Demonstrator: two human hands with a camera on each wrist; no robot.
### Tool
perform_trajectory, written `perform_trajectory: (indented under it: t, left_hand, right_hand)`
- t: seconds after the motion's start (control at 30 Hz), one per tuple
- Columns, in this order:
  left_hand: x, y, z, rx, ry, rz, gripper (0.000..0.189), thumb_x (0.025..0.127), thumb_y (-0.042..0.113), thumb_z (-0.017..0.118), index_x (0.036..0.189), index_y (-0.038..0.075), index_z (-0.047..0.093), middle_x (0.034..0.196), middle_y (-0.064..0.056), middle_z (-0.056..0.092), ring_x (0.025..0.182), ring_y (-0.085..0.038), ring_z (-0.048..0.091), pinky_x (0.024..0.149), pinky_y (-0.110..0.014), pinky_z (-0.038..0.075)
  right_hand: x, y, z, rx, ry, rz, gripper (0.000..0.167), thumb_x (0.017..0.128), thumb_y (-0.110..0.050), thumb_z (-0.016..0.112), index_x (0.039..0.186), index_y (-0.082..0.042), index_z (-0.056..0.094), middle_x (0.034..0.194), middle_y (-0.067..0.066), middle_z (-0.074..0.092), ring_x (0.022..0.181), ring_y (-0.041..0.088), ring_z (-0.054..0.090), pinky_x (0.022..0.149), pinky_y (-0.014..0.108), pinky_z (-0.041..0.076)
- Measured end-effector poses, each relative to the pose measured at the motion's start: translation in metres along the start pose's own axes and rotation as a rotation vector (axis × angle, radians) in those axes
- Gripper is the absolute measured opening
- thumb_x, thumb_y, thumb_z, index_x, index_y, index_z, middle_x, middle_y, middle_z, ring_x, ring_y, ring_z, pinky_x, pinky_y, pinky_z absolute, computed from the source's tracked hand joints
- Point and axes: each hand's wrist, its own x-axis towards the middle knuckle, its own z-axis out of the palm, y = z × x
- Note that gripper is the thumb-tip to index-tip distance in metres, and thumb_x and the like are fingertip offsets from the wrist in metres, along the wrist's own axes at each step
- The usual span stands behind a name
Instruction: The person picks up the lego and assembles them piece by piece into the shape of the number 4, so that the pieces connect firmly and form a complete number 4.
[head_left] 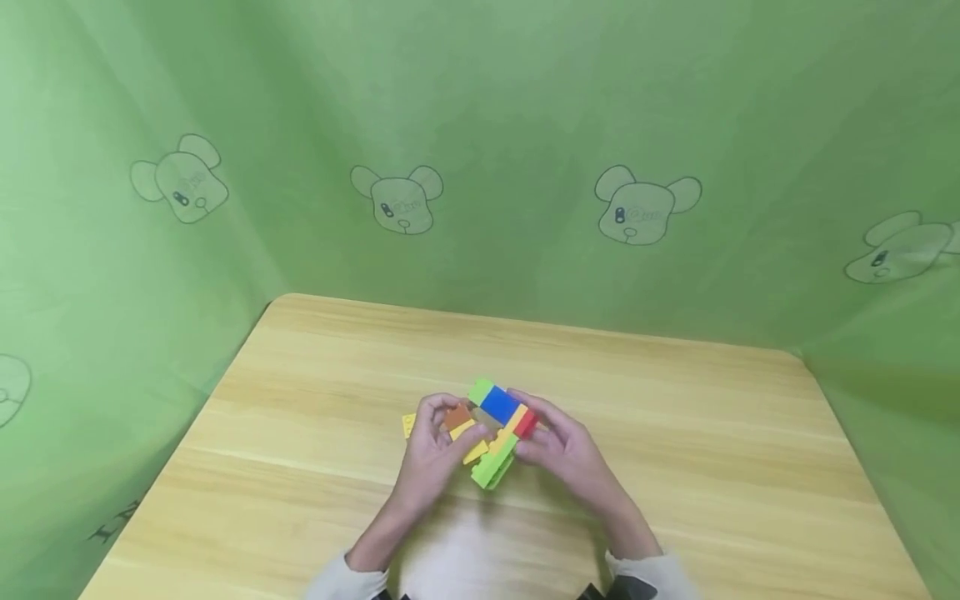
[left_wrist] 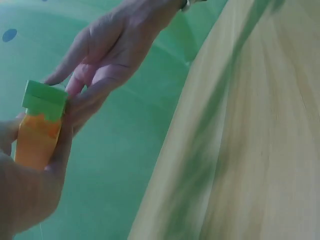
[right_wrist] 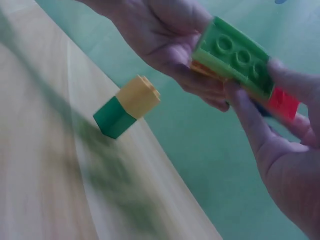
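Both hands hold a block of joined toy bricks above the table. My left hand (head_left: 432, 442) has thumb and fingers around its orange and yellow bricks (head_left: 459, 427). In the left wrist view, an orange brick (left_wrist: 37, 142) under green bricks (left_wrist: 45, 100) sits between thumb and fingers. My right hand (head_left: 566, 446) grips the other end, by a red brick (head_left: 527, 423) and a blue brick (head_left: 499, 404). In the right wrist view, a green brick (right_wrist: 235, 55) shows its hollow underside. Whether the orange-yellow part joins the rest, I cannot tell.
A small stack, a yellow brick (right_wrist: 138, 96) on a green brick (right_wrist: 115, 118), stands on the wooden table (head_left: 675, 417), mostly behind my left hand in the head view. Green cloth (head_left: 517, 100) with bear-head drawings hangs at the back and sides.
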Motion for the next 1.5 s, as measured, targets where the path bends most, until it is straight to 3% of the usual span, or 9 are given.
perform_trajectory:
  t: [0.2, 0.37, 0.57, 0.7, 0.87, 0.97, 1.1, 1.3, 1.5]
  left_hand:
    - [-0.003, 0.005, 0.004, 0.004, 0.054, 0.008, 0.046, 0.101, 0.011, 0.067, 0.135, 0.002, 0.037, 0.139, -0.023, 0.056, 0.11, -0.029, 0.067, 0.087, -0.025, 0.058]
    - [-0.004, 0.011, 0.003, -0.055, -0.066, 0.054, 0.07, 0.095, 0.004, 0.072, 0.147, 0.002, 0.026, 0.154, -0.026, 0.041, 0.132, -0.042, 0.054, 0.105, -0.036, 0.053]
    - [-0.004, 0.009, 0.002, 0.15, -0.147, 0.213, 0.115, 0.07, -0.006, 0.091, 0.157, 0.007, 0.017, 0.164, -0.018, 0.031, 0.144, -0.036, 0.043, 0.113, -0.036, 0.045]
    - [-0.003, 0.006, 0.002, 0.304, -0.076, 0.369, 0.107, 0.07, -0.006, 0.091, 0.153, 0.002, 0.024, 0.151, -0.021, 0.047, 0.135, -0.036, 0.053, 0.109, -0.038, 0.05]
    - [-0.003, 0.005, 0.002, 0.319, -0.022, 0.461, 0.097, 0.068, -0.013, 0.087, 0.147, -0.004, 0.03, 0.139, -0.024, 0.053, 0.131, -0.038, 0.056, 0.113, -0.04, 0.046]
    - [-0.003, 0.007, 0.001, 0.281, -0.044, 0.423, 0.099, 0.07, -0.012, 0.087, 0.149, -0.002, 0.028, 0.142, -0.023, 0.051, 0.132, -0.037, 0.056, 0.112, -0.039, 0.047]
    - [-0.005, 0.012, -0.005, 0.169, -0.119, 0.289, 0.104, 0.071, -0.006, 0.09, 0.151, 0.001, 0.023, 0.15, -0.022, 0.046, 0.134, -0.035, 0.053, 0.107, -0.038, 0.052]
    - [-0.003, 0.02, -0.021, -0.02, -0.141, 0.102, 0.067, 0.095, 0.005, 0.071, 0.144, -0.001, 0.026, 0.137, -0.028, 0.053, 0.119, -0.027, 0.062, 0.095, -0.036, 0.059]
    - [-0.002, 0.022, -0.038, 0.031, -0.207, -0.009, 0.086, 0.094, 0.002, 0.07, 0.162, 0.014, 0.017, 0.142, -0.024, 0.055, 0.104, -0.03, 0.07, 0.086, -0.041, 0.063]
  right_hand:
    - [-0.001, -0.005, 0.009, 0.055, 0.126, 0.012, 0.065, 0.096, 0.0, 0.07, 0.156, -0.006, 0.044, 0.159, 0.02, 0.041, 0.132, 0.021, 0.059, 0.098, 0.04, 0.057]
    - [-0.003, -0.011, 0.012, 0.095, 0.2, -0.052, 0.066, 0.096, 0.006, 0.065, 0.157, -0.003, 0.041, 0.161, 0.022, 0.037, 0.135, 0.02, 0.056, 0.105, 0.038, 0.051]
    - [-0.005, -0.017, 0.015, 0.135, 0.22, -0.093, 0.067, 0.097, 0.01, 0.062, 0.158, 0.0, 0.036, 0.16, 0.027, 0.035, 0.129, 0.023, 0.061, 0.105, 0.039, 0.05]
    - [-0.004, -0.02, 0.019, 0.176, 0.217, -0.108, 0.067, 0.097, 0.011, 0.06, 0.158, 0.0, 0.036, 0.16, 0.028, 0.034, 0.126, 0.025, 0.064, 0.103, 0.04, 0.052]
    - [-0.004, -0.023, 0.024, 0.218, 0.184, -0.125, 0.067, 0.097, 0.013, 0.059, 0.158, 0.002, 0.033, 0.155, 0.026, 0.04, 0.128, 0.027, 0.062, 0.104, 0.041, 0.051]
    - [-0.003, -0.023, 0.025, 0.224, 0.183, -0.112, 0.067, 0.097, 0.01, 0.061, 0.158, 0.0, 0.034, 0.154, 0.024, 0.042, 0.13, 0.027, 0.061, 0.106, 0.041, 0.05]
    - [-0.002, -0.022, 0.024, 0.216, 0.178, -0.099, 0.067, 0.097, 0.009, 0.061, 0.158, -0.003, 0.035, 0.158, 0.024, 0.037, 0.13, 0.029, 0.06, 0.106, 0.042, 0.05]
    - [0.002, -0.02, 0.017, 0.176, 0.118, -0.068, 0.068, 0.097, 0.006, 0.062, 0.159, -0.006, 0.038, 0.161, 0.02, 0.032, 0.136, 0.025, 0.055, 0.105, 0.041, 0.052]
    - [0.006, -0.022, 0.017, 0.093, 0.058, 0.028, 0.07, 0.098, -0.004, 0.067, 0.16, -0.013, 0.037, 0.159, 0.018, 0.04, 0.14, 0.029, 0.051, 0.107, 0.039, 0.051]
